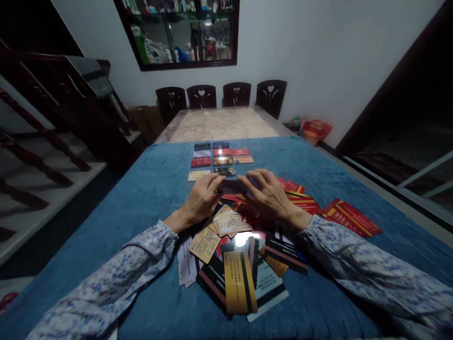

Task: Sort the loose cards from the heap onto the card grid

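Observation:
Between my two hands is a small stack of plastic cards (pixel 231 186), seen edge-on above the table. My left hand (pixel 201 197) grips its left end with bent fingers, and my right hand (pixel 269 194) grips the right end. Below them spreads a loose heap of cards: a gold card (pixel 240 283) on top at the front, cream cards (pixel 231 222), black cards (pixel 286 254) and a pale blue card (pixel 269 283). Red cards (pixel 354 218) fan out on the right. Just beyond my fingers lie a black card pile (pixel 224 171) and a cream card (pixel 198 175).
Farther back, neat card piles stand in rows, including a red pile (pixel 201 162) and an orange-white pile (pixel 243 159). A blue cloth (pixel 148 203) covers the near part of the marble table (pixel 226 123). Dark chairs (pixel 237 94) line the far end; a stair railing (pixel 42 127) stands left.

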A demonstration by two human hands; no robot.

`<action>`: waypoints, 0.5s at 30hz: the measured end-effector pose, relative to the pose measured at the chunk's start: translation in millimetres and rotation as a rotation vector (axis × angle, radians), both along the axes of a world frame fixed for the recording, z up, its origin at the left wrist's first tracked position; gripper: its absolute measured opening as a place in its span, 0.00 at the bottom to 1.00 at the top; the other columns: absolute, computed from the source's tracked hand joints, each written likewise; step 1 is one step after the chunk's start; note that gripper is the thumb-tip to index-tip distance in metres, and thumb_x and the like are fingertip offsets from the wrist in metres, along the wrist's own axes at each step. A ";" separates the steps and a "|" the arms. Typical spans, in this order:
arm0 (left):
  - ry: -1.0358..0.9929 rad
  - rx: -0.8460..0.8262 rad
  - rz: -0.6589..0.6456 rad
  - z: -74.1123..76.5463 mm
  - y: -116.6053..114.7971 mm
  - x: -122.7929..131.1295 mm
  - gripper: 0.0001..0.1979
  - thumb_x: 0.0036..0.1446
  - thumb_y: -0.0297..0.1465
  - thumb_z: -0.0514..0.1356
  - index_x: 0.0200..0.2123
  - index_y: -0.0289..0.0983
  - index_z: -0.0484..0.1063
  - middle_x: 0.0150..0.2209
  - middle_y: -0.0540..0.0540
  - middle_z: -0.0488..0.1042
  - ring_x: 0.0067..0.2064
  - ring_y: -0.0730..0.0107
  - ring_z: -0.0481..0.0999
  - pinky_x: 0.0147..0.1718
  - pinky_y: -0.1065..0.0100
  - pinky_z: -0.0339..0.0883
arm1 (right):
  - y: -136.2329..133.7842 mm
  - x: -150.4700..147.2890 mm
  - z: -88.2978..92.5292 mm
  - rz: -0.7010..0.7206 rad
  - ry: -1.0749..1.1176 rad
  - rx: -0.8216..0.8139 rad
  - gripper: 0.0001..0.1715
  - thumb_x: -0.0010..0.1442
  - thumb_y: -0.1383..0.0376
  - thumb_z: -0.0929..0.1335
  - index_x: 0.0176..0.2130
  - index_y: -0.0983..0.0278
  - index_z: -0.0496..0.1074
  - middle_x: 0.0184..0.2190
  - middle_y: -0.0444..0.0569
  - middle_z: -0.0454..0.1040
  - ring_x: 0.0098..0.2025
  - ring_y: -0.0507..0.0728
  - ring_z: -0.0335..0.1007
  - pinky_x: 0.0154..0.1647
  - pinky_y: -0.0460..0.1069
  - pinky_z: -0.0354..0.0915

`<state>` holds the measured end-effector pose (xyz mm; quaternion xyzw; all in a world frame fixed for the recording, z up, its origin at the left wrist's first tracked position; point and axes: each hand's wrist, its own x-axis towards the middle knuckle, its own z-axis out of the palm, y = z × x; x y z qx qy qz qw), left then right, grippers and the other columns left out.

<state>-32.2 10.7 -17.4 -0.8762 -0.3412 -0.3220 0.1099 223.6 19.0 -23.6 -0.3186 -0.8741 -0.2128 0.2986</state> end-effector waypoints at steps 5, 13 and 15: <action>0.091 0.084 0.095 8.6 11.0 -7.1 0.23 0.65 0.28 0.57 0.63 0.34 0.64 0.55 0.32 0.70 0.55 0.49 0.72 0.51 0.50 0.72 | 17.1 -6.0 16.9 0.020 -0.051 0.046 0.24 0.68 0.64 0.65 0.61 0.65 0.68 0.51 0.61 0.71 0.53 0.66 0.61 0.49 0.60 0.63; 0.188 0.113 0.117 21.2 34.9 -28.1 0.28 0.64 0.30 0.58 0.66 0.31 0.61 0.56 0.29 0.70 0.57 0.45 0.71 0.52 0.49 0.70 | 48.7 -24.3 38.5 0.055 -0.134 0.012 0.25 0.66 0.63 0.65 0.61 0.67 0.67 0.51 0.61 0.70 0.52 0.67 0.59 0.48 0.59 0.62; 0.200 0.079 0.129 26.1 41.7 -33.9 0.28 0.64 0.30 0.58 0.66 0.31 0.62 0.57 0.29 0.70 0.58 0.44 0.71 0.52 0.49 0.69 | 59.7 -31.3 42.4 0.070 -0.145 -0.004 0.25 0.66 0.62 0.65 0.60 0.66 0.67 0.50 0.61 0.70 0.51 0.67 0.59 0.48 0.59 0.62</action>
